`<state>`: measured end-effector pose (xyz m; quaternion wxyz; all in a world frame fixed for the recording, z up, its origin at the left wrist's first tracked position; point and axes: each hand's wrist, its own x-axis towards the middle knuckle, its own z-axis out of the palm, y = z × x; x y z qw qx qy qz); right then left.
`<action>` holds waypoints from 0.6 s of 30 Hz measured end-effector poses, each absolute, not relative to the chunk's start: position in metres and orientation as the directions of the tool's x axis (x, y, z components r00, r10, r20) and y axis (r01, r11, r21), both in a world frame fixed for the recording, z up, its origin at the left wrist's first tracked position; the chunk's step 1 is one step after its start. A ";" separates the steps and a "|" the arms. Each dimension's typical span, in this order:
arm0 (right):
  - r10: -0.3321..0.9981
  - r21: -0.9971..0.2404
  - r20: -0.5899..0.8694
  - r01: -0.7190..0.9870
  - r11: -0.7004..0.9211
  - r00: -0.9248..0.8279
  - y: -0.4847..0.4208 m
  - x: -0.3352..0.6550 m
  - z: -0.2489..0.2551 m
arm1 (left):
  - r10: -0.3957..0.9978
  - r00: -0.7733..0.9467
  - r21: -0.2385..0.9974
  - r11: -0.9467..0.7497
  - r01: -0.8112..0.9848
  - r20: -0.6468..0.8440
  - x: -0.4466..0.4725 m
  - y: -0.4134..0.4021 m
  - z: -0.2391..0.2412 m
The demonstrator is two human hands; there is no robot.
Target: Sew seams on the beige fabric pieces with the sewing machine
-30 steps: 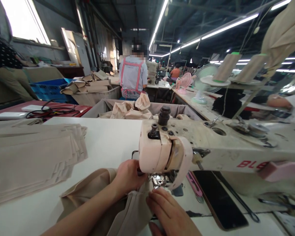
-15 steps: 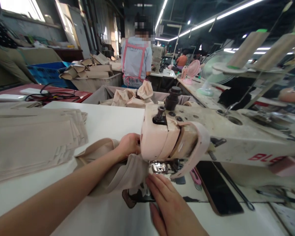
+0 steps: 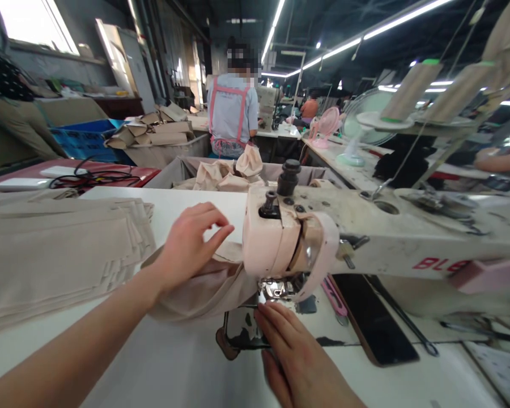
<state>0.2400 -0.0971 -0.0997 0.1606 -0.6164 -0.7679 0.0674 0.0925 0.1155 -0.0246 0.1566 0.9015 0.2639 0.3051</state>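
Observation:
A cream sewing machine (image 3: pixel 365 238) stands across the white table (image 3: pixel 174 362). A beige cloth piece (image 3: pixel 199 286) lies bunched to the left of the presser foot (image 3: pixel 278 289). My left hand (image 3: pixel 187 246) hovers just above that cloth, fingers spread and holding nothing. My right hand (image 3: pixel 293 351) lies flat on the table in front of the needle plate (image 3: pixel 244 331), fingertips close to the presser foot and beside the cloth's edge. Whether the right fingers touch the cloth is unclear.
A stack of beige cut pieces (image 3: pixel 55 255) lies at the left. A black phone (image 3: pixel 372 317) and pink snips (image 3: pixel 334 297) lie right of the needle. A bin of beige cloth (image 3: pixel 225 175) stands behind the table, where a person in a pink-strapped apron (image 3: pixel 232 116) stands. Thread cones (image 3: pixel 410 90) stand at right.
My left hand let go of the cloth and rose above it with fingers spread. The cloth has passed leftward from under the presser foot, uncovering the needle plate. My right hand stayed put.

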 end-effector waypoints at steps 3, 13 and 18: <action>0.971 -0.333 0.169 0.918 0.215 -0.167 -0.097 0.238 -0.098 | 0.446 0.872 0.476 -0.823 0.310 0.203 0.053 0.082 -0.044; 0.948 -0.530 0.312 0.815 0.235 -0.070 -0.110 0.236 -0.113 | 0.753 0.630 0.441 -0.638 0.630 0.190 -0.001 0.063 -0.040; 0.956 -0.979 0.150 -0.098 0.180 0.252 -0.090 0.167 -0.115 | 0.921 0.386 0.937 -0.175 0.302 0.048 -0.017 0.034 -0.011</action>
